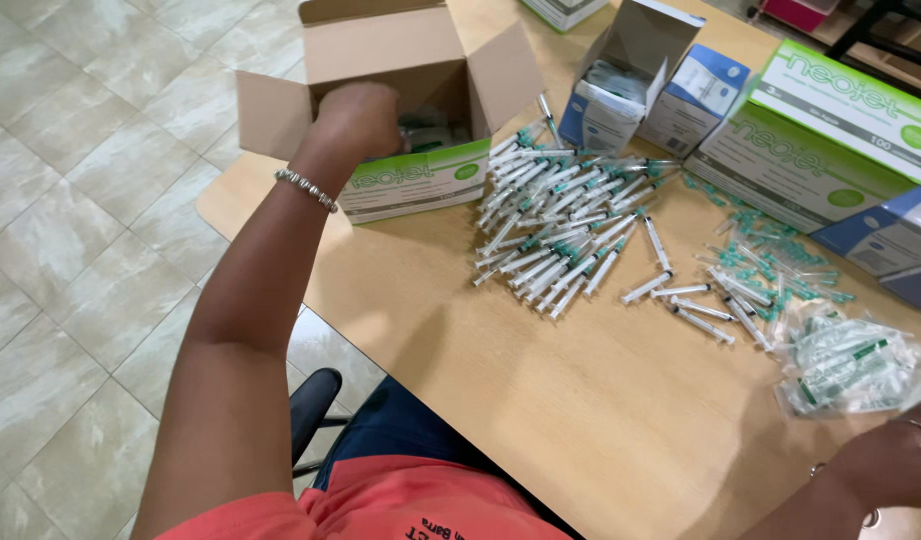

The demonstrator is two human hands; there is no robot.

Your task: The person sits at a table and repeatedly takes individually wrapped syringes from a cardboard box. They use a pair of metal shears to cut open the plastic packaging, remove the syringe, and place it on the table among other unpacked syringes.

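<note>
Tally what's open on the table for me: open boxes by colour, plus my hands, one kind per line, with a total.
Green-and-white open box: 1
Blue-and-white open box: 1
Hands: 2, the left hand and the right hand
Total: 4

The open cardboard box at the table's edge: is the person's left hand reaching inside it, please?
Yes, the left hand is sunk past the flaps into the open cardboard box.

Open cardboard box (400, 60) with green-and-white front, flaps up, at table's far-left edge, packets inside.
</note>
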